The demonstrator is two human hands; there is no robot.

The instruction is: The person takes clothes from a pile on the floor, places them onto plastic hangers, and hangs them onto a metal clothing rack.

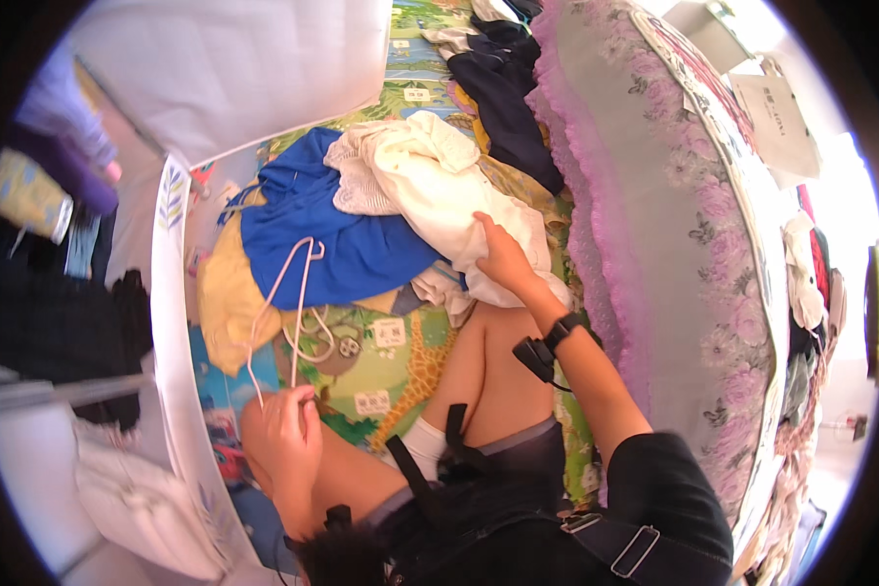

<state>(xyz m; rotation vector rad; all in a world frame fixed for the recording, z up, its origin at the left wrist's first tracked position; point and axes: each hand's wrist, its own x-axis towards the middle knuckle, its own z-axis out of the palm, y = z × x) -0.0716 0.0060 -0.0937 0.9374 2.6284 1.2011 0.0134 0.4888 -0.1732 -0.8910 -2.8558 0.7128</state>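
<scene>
My left hand (291, 425) is closed on a white clothes hanger (293, 311), which stands up in front of the blue cloth. My right hand (504, 253) rests on a white garment (447, 192) with an openwork edge; the thumb and a finger are spread, and whether it grips the fabric is unclear. Beneath and left of the white garment is a blue garment (329, 242) with a drawstring. Yellow clothing (227, 300) sticks out at its left. Another white hanger (326, 350), partly covered, lies on the patterned play mat (351, 381).
A bed with a floral, purple-ruffled cover (674, 220) borders the right side. Dark clothes (498, 102) lie beside it. At left stands a white fabric panel edge (168, 308), with black clothing (51, 322) and a white padded item (143, 505) beyond. A white panel (234, 66) rises ahead.
</scene>
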